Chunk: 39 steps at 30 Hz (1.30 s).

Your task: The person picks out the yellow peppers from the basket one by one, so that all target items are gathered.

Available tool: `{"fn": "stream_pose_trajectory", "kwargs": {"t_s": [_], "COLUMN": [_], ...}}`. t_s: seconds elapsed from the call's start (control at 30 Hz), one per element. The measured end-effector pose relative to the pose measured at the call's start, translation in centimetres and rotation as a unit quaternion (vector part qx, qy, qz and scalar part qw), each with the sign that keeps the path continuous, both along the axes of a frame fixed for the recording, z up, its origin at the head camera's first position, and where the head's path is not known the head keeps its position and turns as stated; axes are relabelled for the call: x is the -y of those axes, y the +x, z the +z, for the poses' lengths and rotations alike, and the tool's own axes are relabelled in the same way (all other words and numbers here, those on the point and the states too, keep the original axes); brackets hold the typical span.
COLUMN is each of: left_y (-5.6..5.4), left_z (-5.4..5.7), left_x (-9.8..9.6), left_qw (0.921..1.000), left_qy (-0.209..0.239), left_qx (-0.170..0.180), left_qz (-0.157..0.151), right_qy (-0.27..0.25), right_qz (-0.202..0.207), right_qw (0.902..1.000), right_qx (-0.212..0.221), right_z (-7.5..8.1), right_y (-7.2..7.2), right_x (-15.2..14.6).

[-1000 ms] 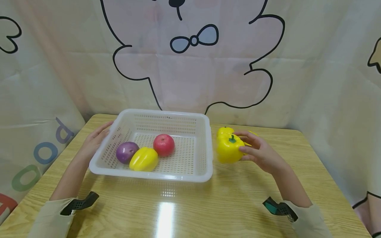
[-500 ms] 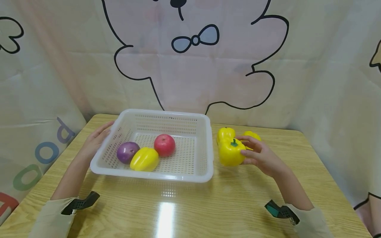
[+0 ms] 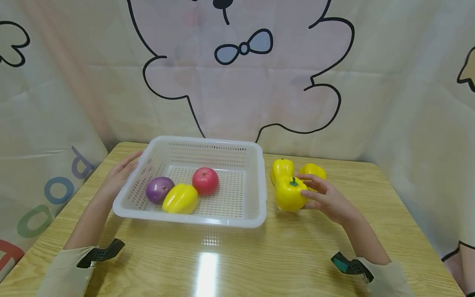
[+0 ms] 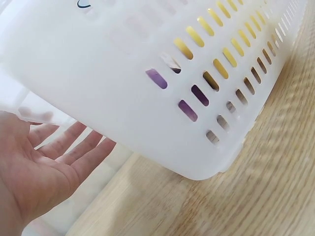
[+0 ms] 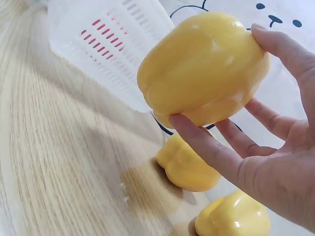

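My right hand [image 3: 328,201] pinches a yellow bell pepper [image 3: 290,194] with a green stem between thumb and fingers, right of the basket. In the right wrist view this pepper [image 5: 206,69] hangs close over the table, its shadow below. Two more yellow peppers stand behind it, one at the left [image 3: 282,170] and one at the right [image 3: 313,170], partly hidden by the hand. My left hand [image 3: 119,175] touches the left end of the white basket [image 3: 189,221] with extended fingers; in the left wrist view the fingertips [image 4: 106,146] lie at its wall.
Inside the basket lie a purple round fruit [image 3: 159,190], a yellow ribbed pepper [image 3: 180,199] on its side and a red round fruit [image 3: 205,181]. The wooden table [image 3: 289,255] ends at a printed curtain [image 3: 237,103] behind.
My right hand has moved the pepper slightly right and down, nearer the table, uncovering more of the two peppers behind. The left hand stays at the basket.
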<state>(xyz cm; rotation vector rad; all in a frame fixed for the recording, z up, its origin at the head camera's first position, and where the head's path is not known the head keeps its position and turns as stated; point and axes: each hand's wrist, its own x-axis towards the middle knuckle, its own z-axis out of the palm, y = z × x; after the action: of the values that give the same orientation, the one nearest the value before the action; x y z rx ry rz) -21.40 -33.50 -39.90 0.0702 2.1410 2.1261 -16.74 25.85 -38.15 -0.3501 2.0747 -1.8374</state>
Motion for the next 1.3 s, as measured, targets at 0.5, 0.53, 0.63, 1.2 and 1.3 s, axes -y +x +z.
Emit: {"fn": "stream_pose_trajectory", "kwargs": {"t_s": [0.5,0.53,0.63,1.2,1.3], "left_y": [0.1,0.1,0.1,0.0,0.0], "left_z": [0.0,0.0,0.1,-0.1,-0.1], "left_x": [0.0,0.0,-0.1,0.1,0.1], "left_qw": [1.0000,1.0000,1.0000,0.9998,0.9998], "left_qy": [0.004,0.003,0.005,0.015,0.012], "left_qx": [-0.005,-0.006,-0.006,-0.015,-0.015], "left_qz": [0.000,0.000,0.000,-0.006,-0.006], "right_qy": [0.017,0.019,0.023,0.061,0.061], "right_qz": [-0.005,-0.006,-0.009,-0.015,-0.015], "right_qw": [0.9996,0.9995,0.9992,0.9956,0.9954], "right_qx": [0.022,0.024,0.031,0.070,0.073], "right_z": [-1.5,-1.6,-1.9,-2.6,-2.7], "right_y": [-0.5,-0.5,-0.6,-1.0,-1.0], "right_x": [-0.4,-0.4,-0.3,-0.1,-0.1]}}
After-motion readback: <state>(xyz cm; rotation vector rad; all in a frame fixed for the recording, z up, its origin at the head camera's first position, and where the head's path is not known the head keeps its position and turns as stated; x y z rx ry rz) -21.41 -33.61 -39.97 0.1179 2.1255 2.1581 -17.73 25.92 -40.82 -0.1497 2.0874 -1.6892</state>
